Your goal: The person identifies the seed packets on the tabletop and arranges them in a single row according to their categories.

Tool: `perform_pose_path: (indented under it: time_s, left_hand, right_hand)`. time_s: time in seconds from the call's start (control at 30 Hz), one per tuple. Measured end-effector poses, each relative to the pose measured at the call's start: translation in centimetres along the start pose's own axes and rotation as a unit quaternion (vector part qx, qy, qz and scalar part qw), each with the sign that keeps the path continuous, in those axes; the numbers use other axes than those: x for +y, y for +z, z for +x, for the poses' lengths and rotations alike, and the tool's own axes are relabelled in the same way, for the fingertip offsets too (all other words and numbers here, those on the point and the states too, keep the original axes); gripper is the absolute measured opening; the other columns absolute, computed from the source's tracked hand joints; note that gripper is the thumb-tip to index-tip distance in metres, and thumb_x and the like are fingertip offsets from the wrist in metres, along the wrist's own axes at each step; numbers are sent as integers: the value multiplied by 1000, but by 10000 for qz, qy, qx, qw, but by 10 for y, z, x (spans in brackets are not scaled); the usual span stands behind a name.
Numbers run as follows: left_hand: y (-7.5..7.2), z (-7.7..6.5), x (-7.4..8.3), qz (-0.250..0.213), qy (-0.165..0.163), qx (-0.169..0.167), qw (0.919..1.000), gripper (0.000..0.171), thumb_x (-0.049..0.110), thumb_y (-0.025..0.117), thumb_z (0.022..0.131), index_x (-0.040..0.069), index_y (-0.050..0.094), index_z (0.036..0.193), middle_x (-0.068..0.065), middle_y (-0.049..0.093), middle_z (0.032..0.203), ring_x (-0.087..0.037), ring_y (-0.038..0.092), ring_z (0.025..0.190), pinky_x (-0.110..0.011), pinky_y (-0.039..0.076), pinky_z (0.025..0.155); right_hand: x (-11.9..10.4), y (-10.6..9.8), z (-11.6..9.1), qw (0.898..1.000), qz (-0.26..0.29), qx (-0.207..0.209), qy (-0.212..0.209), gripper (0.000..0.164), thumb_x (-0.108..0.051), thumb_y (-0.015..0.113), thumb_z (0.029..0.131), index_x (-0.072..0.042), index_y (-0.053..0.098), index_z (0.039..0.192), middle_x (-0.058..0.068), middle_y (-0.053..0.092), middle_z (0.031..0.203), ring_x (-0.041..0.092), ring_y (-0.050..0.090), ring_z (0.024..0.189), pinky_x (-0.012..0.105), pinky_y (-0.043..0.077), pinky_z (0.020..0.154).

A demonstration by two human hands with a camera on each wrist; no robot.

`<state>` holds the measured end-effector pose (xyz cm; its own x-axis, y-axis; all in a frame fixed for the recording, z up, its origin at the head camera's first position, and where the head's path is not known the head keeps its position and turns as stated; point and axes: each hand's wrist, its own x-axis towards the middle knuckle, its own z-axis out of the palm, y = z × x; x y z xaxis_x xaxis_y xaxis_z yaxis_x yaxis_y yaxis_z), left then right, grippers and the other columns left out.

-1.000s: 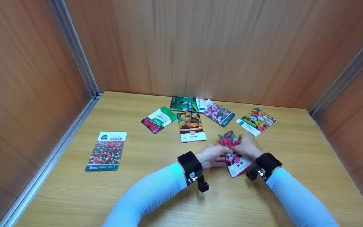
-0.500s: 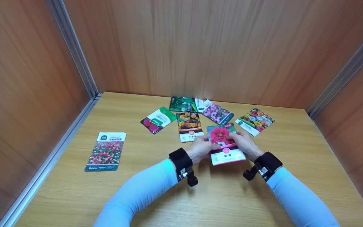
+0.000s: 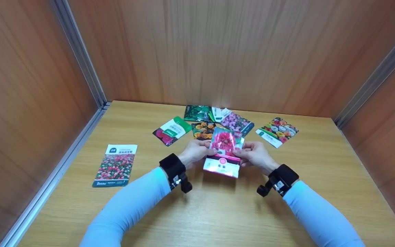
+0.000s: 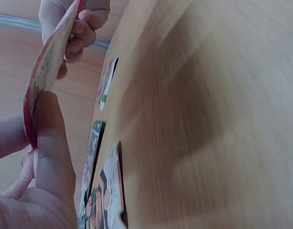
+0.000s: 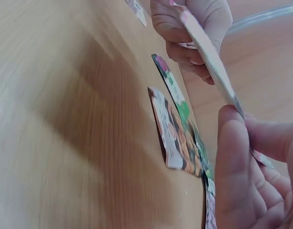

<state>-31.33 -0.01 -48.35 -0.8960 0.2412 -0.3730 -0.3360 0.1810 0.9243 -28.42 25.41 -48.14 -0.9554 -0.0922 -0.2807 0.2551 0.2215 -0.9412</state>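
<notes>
A seed packet with a large pink flower (image 3: pixel 224 141) is held up over the table, its printed face towards the head camera. My left hand (image 3: pixel 195 152) pinches its left edge between thumb and fingers. On the opposite edge my right hand (image 3: pixel 255 156) pinches it the same way. Both wrist views show the pink-flower packet (image 4: pixel 51 59) edge-on, raised off the wood with a shadow below. Behind it lies an orange-flower seed packet (image 3: pixel 202 130), its lower part hidden by the held one.
Other seed packets lie around: one with a field of pink flowers (image 3: pixel 115 165) at left, a green-and-white one (image 3: pixel 172 130), a dark green one (image 3: pixel 197 113), a purple-flower one (image 3: pixel 236 122) and a mixed-flower one (image 3: pixel 277 132) at right. Wood-grain panels (image 3: pixel 204 51) enclose the table.
Both hands have moved left with the pink-flower packet. It was creased and tilted a second ago; now it is flat and nearly upright, overlapping the orange-flower packet in the head view.
</notes>
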Motion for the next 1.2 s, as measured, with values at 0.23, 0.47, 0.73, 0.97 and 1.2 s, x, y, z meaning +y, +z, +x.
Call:
perform_pose_path:
  time_s: [0.23, 0.47, 0.73, 0.97, 1.2]
  left_hand:
    - [-35, -5, 8, 297, -311, -135, 9990, 12, 12, 79, 97, 7, 77, 108, -9, 76, 111, -22, 72, 98, -40, 62, 91]
    - [-60, -9, 9, 763, -214, 29, 9969, 19, 13, 79, 97, 7, 76, 114, -11, 77, 111, -25, 76, 99, -43, 63, 90]
    - [-82, -17, 0, 1235, -186, 203, 9920, 21, 7, 77, 95, 4, 73, 115, -14, 77, 111, -26, 77, 94, -40, 65, 79]
    - [-100, -23, -8, 1804, 226, 316, 9828, 14, 7, 78, 92, 1, 75, 105, -11, 72, 107, -18, 67, 94, -37, 62, 83]
    - [-121, -30, -12, 1981, -284, 579, 9781, 11, 11, 75, 98, 2, 74, 105, -14, 71, 113, -22, 71, 87, -44, 65, 82]
  right_hand:
    - [-11, 24, 13, 10000, -22, 57, 17, 28, -20, 78, 99, -2, 74, 120, 11, 80, 102, 16, 73, 72, 27, 62, 66]
    - [-15, 48, 25, 9994, 296, -145, 69, 24, -10, 71, 103, -2, 68, 126, 14, 79, 112, 22, 78, 89, 36, 65, 80]
    - [-13, 79, 34, 9988, 447, -117, 173, 21, -3, 72, 100, -4, 70, 121, 14, 77, 108, 21, 76, 85, 34, 65, 74]
    - [-10, 105, 39, 9991, 360, -63, 236, 17, -1, 75, 97, -5, 71, 113, 13, 77, 102, 19, 75, 72, 34, 65, 68]
    - [-14, 130, 40, 9996, -58, -142, 244, 20, -4, 81, 93, -4, 74, 112, 13, 80, 95, 15, 73, 63, 30, 63, 62]
